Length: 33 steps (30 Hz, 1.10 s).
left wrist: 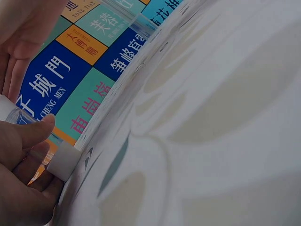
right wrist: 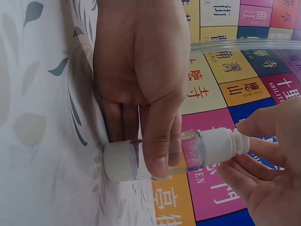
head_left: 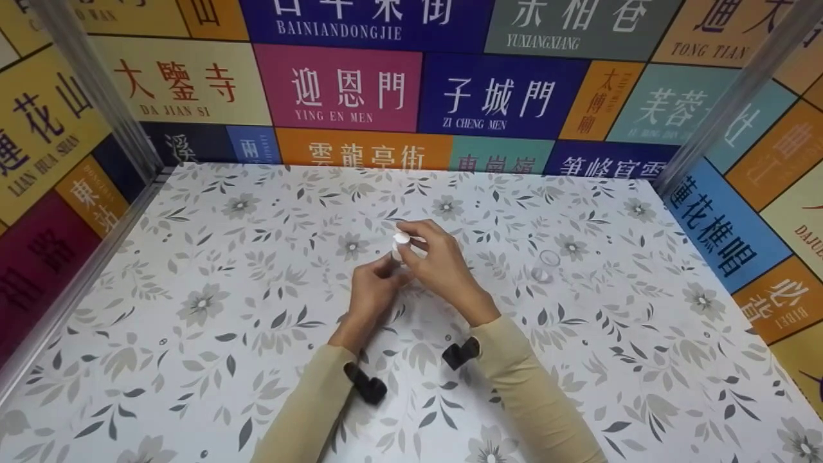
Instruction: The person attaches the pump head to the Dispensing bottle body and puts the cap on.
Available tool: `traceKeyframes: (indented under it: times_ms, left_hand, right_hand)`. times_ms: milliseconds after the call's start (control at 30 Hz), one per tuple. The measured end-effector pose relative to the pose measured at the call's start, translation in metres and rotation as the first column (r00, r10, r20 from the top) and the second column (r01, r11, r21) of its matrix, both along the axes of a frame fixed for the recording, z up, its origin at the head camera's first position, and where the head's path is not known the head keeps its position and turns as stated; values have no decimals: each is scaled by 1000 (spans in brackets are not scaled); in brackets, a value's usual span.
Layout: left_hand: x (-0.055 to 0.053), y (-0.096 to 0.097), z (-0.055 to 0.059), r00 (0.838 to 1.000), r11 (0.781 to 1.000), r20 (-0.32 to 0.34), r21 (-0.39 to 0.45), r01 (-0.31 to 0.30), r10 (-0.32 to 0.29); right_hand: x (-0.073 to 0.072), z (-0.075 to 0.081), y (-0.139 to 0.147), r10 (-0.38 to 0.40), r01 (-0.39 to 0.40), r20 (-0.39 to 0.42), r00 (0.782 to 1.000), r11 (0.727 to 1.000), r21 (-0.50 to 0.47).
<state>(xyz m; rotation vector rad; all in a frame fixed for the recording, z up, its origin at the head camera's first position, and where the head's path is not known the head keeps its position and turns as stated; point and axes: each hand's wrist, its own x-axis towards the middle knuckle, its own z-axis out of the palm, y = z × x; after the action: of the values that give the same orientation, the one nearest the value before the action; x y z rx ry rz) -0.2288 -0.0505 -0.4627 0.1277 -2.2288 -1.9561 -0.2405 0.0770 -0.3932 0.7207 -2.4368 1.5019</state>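
Standing here watching, and the bottle (right wrist: 190, 150) is upright around the middle of the tabletop (head_left: 161, 386), a bit nearer the far edge than the hands' owner, its white base (right wrist: 117, 161) down at the surface (touching, as far as I can tell). Left grip (head_left: 373, 289) is closed round the clear body, thumb one side, fingers the other; right grip (head_left: 437, 254) has the white top (right wrist: 221, 145) pinched between thumb and finger. There's also a clear cap (head_left: 545, 269) off toward the right edge, nobody touching it. My guess on feel: pretty light, stiff walls, looks like plastic but could be thin glass, can't tell. Smooth and round, so I'd expect it to slip or spin if your fingers are damp. I'd hold it exactly there, mid-body, firm but not crushing, and keep the base flat so it doesn't tip. The top looks small and hard, so fingertips only, straight along the axis; a sideways shove up there would probably topple the whole thing.
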Motion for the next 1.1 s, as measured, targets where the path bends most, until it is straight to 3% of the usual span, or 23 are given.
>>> traceKeyframes:
  times_ms: [667,1100]
  left_hand:
    - [1,1,2,1000,1000,5,-10,-5,5]
    - [1,0,2,1000,998,-2,-59,-9,9]
  right_hand:
    - [-1,-3,1,-17,18,-29,999,999,38]
    - [-1,-1,1,-23,23,-40,999,1000,-8]
